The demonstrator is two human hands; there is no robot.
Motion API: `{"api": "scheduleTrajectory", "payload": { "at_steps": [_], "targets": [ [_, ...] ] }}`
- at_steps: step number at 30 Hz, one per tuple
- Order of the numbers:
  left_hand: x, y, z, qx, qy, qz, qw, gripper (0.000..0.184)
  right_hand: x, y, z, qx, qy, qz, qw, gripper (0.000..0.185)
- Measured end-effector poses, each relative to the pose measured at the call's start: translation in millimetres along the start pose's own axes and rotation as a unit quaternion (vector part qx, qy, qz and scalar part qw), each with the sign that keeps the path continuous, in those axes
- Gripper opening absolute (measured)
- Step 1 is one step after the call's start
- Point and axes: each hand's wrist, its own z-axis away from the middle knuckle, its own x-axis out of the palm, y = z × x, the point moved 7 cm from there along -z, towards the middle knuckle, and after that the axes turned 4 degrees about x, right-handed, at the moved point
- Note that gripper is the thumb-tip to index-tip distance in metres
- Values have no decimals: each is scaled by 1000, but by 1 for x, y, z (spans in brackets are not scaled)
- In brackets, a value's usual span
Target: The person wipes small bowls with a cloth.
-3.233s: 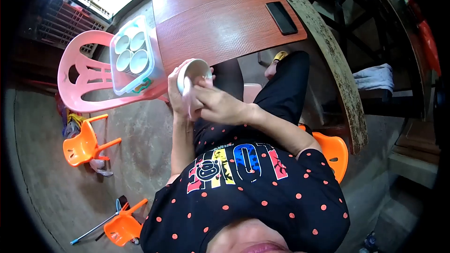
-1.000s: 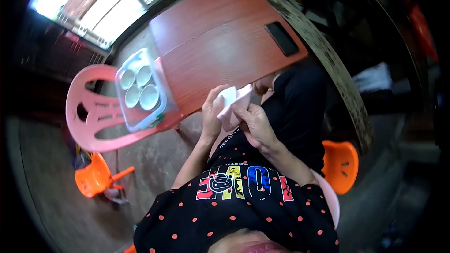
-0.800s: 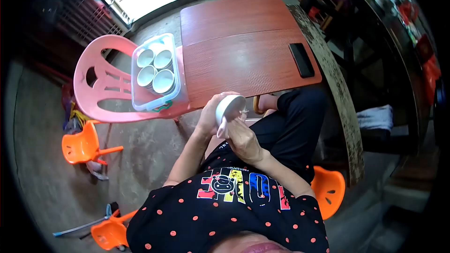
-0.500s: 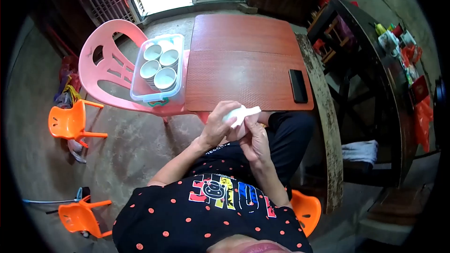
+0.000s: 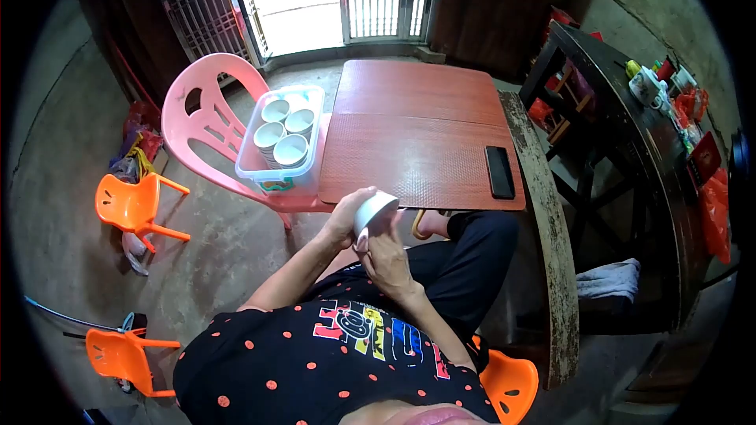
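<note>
My left hand (image 5: pixel 343 219) is wrapped round a small white cup (image 5: pixel 377 208), tilted on its side above my lap near the table's front edge. Just below it, my right hand (image 5: pixel 388 264) presses a white cloth (image 5: pixel 362 239) against the cup; only a corner of the cloth shows, and the fingers are partly blurred. A clear plastic box (image 5: pixel 245 159) stands on the pink chair (image 5: pixel 201 122), holding stacks of similar white cups (image 5: pixel 291 149).
A black phone (image 5: pixel 499 173) lies on the red-brown table (image 5: pixel 409 138). Along its right side runs a worn wooden bench (image 5: pixel 554 283). Small orange chairs (image 5: pixel 126 203) stand on the left. A dark table (image 5: pixel 630 134) at the right carries a mug (image 5: pixel 646 86) and red bags.
The cup has turned so its white outside shows, and the cloth is now mostly hidden. My right hand has moved down and left. The view has tilted up slightly.
</note>
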Motion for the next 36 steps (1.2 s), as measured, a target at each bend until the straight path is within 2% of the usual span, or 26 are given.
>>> {"api": "scheduleTrajectory", "payload": {
  "at_steps": [1,2,5,6,9,10,12,13,14,15,16,17,19,20,23,24,25,27,28,29,30,31,32,33,35,36],
  "targets": [
    [0,3,3,18,0,-21,1000,38,3,1,-1,30,-38,-108,993,32],
    [1,3,6,15,6,-26,1000,38,2,3,2,88,-49,-291,951,26],
    [13,-6,10,-75,-24,69,995,40,-1,-11,0,-39,-3,-147,988,34],
    [13,-7,7,-56,-20,53,997,40,-11,-19,-7,-54,9,-38,998,40],
    [14,-3,0,-4,-23,9,1000,40,-6,-6,-6,-53,74,101,991,43],
    [18,4,1,10,-33,-2,999,40,-9,-7,-6,-52,89,132,986,38],
    [19,8,-3,28,-63,-12,998,38,7,21,0,105,-61,-76,990,37],
    [19,12,-6,72,-63,-68,993,37,18,32,8,181,-133,-179,958,37],
    [20,16,-7,115,-63,-123,984,37,33,48,17,189,-90,-432,877,35],
    [22,21,-7,158,-62,-180,969,36,24,59,21,173,-82,-476,859,44],
    [29,27,-2,224,-62,-252,939,34,5,46,13,174,-9,-685,707,50],
    [34,29,0,255,-69,-279,923,34,-17,30,5,163,64,-846,504,57],
    [43,27,3,274,-65,-295,913,34,-42,28,-5,129,71,-905,398,66],
    [40,20,-1,265,-68,-297,915,35,-44,35,-2,160,91,-910,372,59],
    [48,20,0,276,-99,-255,922,35,-29,51,5,200,123,-887,397,53],
    [50,22,2,282,-98,-270,915,34,-34,40,3,171,111,-862,465,47],
    [53,27,4,287,-97,-287,908,34,-32,35,3,155,67,-811,560,42],
    [56,34,2,269,-109,-299,909,34,-18,32,13,218,110,-602,760,36],
    [57,36,-1,244,-122,-294,916,35,-35,15,12,188,93,-422,882,29],
    [60,37,-2,219,-137,-288,922,35,-27,13,14,194,86,-296,931,24],
    [64,37,-1,156,-154,-226,949,36,-28,8,12,111,125,-195,967,25],
    [61,38,-6,167,-139,-233,948,37,-28,1,11,26,160,-88,983,25],
    [60,37,-7,164,-128,-238,949,36,-29,4,10,12,184,-71,980,26],
    [61,38,-6,161,-115,-244,949,36,-27,13,10,65,158,-144,975,25],
    [58,33,-12,216,-105,-297,924,35,-19,27,12,163,101,-289,938,23],
    [62,34,-10,243,-100,-323,909,35,-17,32,11,172,128,-438,873,18]
  ]
}}
